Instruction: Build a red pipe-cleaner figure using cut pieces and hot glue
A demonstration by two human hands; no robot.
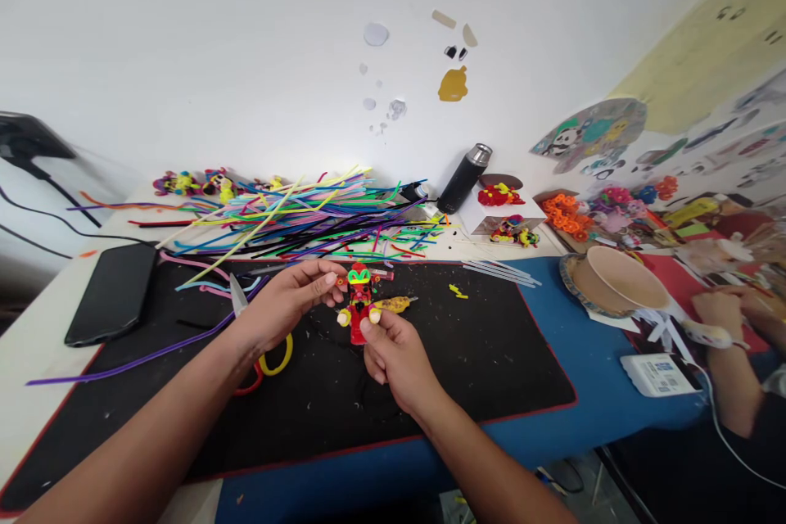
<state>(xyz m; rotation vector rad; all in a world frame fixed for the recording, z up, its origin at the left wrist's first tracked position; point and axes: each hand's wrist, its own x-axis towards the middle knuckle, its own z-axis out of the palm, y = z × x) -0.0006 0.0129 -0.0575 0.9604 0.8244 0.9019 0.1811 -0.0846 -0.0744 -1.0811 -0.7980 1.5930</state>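
A small pipe-cleaner figure (359,304) in red, black, green and yellow stands upright between my hands, above the black mat (479,360). With thumb and forefinger, my left hand (300,295) pinches it at the upper left, beside the head. Lower down, my right hand (399,356) grips its right side near the red base. Behind the figure lies a yellow patterned tool (396,304) with a thin tip, partly covered. Scissors (277,356) with red and yellow handles rest under my left wrist, which hides their middle.
Loose pipe cleaners (307,217) are heaped along the wall. A phone (114,295) lies at left; a black thermos (465,178) leans near a white box (497,213). Right are a bowl (623,282), a white device (660,375) and a co-worker's hands (718,311).
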